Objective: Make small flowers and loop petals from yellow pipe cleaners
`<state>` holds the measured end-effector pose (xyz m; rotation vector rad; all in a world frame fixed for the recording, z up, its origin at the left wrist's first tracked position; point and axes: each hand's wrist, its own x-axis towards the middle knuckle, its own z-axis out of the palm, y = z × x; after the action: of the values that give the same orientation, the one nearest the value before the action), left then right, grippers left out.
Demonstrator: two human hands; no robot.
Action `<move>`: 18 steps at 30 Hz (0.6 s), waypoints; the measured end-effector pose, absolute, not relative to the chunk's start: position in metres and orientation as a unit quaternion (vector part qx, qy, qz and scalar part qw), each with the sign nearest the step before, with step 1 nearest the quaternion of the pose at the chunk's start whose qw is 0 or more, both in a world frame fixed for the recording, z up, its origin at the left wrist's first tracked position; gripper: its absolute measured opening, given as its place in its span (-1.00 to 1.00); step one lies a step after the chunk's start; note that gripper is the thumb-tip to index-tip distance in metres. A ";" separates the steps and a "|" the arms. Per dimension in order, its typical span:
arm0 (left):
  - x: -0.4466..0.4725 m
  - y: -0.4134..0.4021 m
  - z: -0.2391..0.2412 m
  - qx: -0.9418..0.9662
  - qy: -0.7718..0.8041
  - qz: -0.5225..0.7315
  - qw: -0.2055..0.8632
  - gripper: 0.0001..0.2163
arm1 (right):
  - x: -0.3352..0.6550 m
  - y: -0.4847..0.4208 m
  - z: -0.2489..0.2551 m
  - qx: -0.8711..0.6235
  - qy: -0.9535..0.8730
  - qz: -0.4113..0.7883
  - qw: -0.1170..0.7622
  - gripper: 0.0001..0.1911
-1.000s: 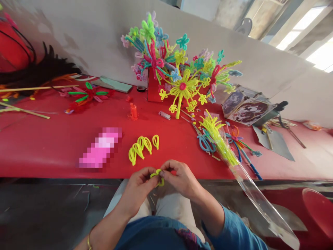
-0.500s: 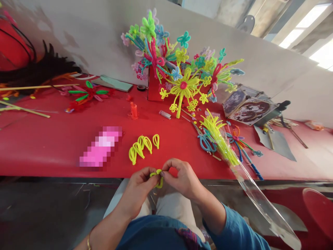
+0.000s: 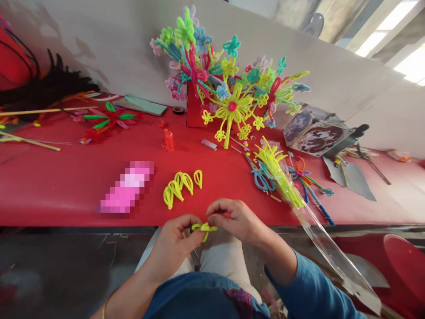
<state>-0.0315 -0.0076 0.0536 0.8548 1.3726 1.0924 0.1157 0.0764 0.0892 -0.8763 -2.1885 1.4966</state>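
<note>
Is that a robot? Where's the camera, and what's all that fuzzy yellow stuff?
No robot here, just a person's two bare hands. The camera is worn on their head, looking forward and down. The left hand pinches a fuzzy yellow piece. The right hand is right beside it; I can't tell if it's touching. On the red table lie five yellow loops, blue-handled scissors and a bundle of yellow strips partly in a clear sleeve. Farther back are colourful fuzzy flowers.

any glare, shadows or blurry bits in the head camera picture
Head view: the window is blown out, the clear plastic sleeve catches glare, shadows mark the wall. Head view again: the dim floor looks soft, the pink patch is pixelated, the yellow pipe-cleaner loops look fairly crisp.
</note>
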 end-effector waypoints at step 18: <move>-0.041 -0.013 0.070 0.663 0.585 0.397 0.247 -0.94 | 0.118 0.080 0.099 -0.260 -0.799 0.536 0.080 -0.88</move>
<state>-0.0407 -0.0129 0.0700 1.8089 1.5945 1.0819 0.1184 0.0796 0.0988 -0.7787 -2.3908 1.6030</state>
